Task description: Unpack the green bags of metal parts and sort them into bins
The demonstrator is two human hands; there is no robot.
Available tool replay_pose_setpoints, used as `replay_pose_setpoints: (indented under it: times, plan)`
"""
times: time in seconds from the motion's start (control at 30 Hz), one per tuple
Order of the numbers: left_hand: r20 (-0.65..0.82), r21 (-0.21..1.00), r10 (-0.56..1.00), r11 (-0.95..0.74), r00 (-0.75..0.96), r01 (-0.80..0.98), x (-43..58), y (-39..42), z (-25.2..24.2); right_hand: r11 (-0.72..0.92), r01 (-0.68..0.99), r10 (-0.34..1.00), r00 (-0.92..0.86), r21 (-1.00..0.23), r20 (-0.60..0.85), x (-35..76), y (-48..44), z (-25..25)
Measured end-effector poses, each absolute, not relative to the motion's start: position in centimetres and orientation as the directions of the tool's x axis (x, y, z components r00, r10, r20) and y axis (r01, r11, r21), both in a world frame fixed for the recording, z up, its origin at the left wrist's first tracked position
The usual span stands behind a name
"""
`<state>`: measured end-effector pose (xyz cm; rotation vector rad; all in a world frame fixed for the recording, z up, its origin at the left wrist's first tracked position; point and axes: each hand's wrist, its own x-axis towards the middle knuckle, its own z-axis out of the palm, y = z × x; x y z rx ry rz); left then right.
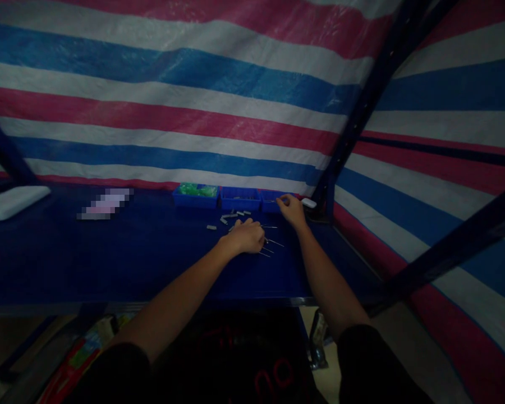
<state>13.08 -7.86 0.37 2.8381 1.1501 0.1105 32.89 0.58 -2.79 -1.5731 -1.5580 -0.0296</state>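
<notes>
My left hand [247, 235] is closed, knuckles up, low over the blue tabletop. What its fingers hold, if anything, is hidden beneath it. Several thin metal rods [276, 243] stick out to the right from beside and under this hand. My right hand [292, 211] reaches to the rightmost blue bin [270, 209], thumb and forefinger pinched together. A thin, pale rod [271, 201] shows at those fingertips, against the bin. Small grey metal pieces [229, 216] lie scattered just beyond my left hand, with one piece [211, 227] apart on the left.
A blue bin [196, 198] with green packets and a middle blue bin [240, 201] with small parts stand along the back. A white object [308, 202] sits by the right post [327, 196]. Far left lies a white case [14, 202], near a blurred pinkish item [106, 203].
</notes>
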Motion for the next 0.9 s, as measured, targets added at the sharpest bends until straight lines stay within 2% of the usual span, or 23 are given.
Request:
replay_pose_setpoints:
  times: [0.2,0.33,0.6,0.77,0.9]
  plan:
    - [0.038,0.118,0.698,-0.714,0.715,0.69,12.9,-7.6,0.6,0.208,0.803,0.819,0.169,-0.559,0.548,32.5,0.3,-3.1]
    - [-0.031,0.167,0.628,-0.764,0.778,0.623,12.6,-7.2,0.7,0.217,0.802,0.833,0.145,-0.556,0.535,32.2,0.1,-3.0]
    - [-0.061,0.21,0.524,-0.826,0.85,0.524,12.3,-7.7,1.3,0.229,0.808,0.861,0.092,-0.542,0.501,31.6,0.1,-3.0]
    - [-0.068,0.144,0.544,-0.824,0.836,0.548,12.7,-7.9,1.1,0.228,0.822,0.873,0.064,-0.521,0.484,31.3,0.1,-3.1]
    - [-0.079,0.203,0.554,-0.805,0.829,0.557,12.5,-6.9,0.9,0.212,0.831,0.897,0.043,-0.514,0.441,31.1,0.1,-3.1]
